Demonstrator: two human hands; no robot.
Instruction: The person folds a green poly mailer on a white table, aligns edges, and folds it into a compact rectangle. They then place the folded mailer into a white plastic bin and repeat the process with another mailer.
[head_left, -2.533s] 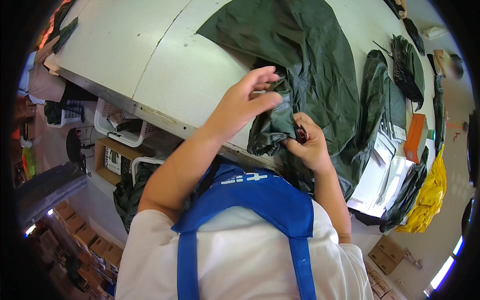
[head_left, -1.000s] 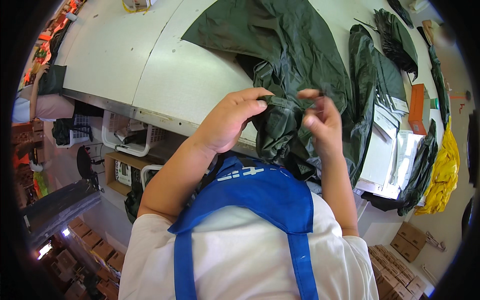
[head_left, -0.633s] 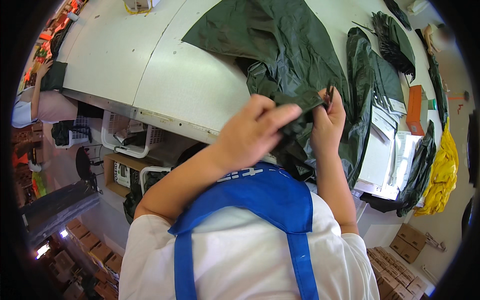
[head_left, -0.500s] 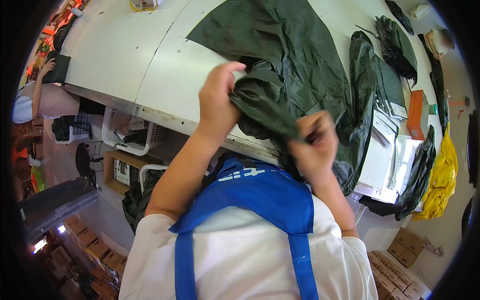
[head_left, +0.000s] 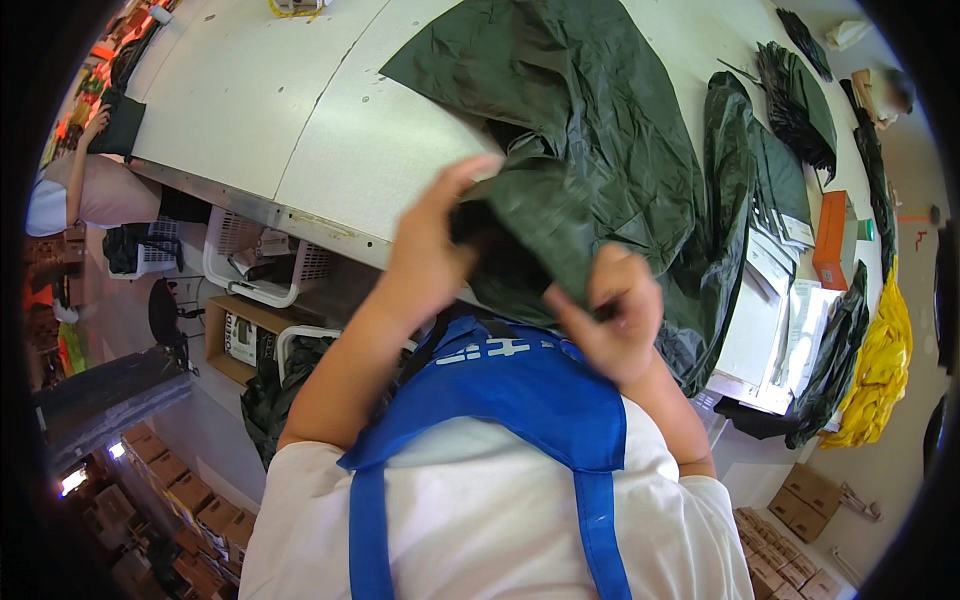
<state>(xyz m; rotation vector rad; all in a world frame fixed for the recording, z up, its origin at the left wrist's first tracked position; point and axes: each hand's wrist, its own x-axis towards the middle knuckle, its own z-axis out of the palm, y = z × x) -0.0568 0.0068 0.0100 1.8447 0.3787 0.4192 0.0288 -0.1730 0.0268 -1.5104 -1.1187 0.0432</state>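
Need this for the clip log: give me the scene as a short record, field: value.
left hand: at the left side of the lifted fabric, blurred; grip unclear
right hand: at the fabric's near right edge, fingers curled; grip unclear
workpiece: dark green fabric, crumpled, partly lifted between the hands
surface: white table
right side: orange box, yellow fabric
left, below table edge: white basket
far left: co-worker's hand on a dark green piece
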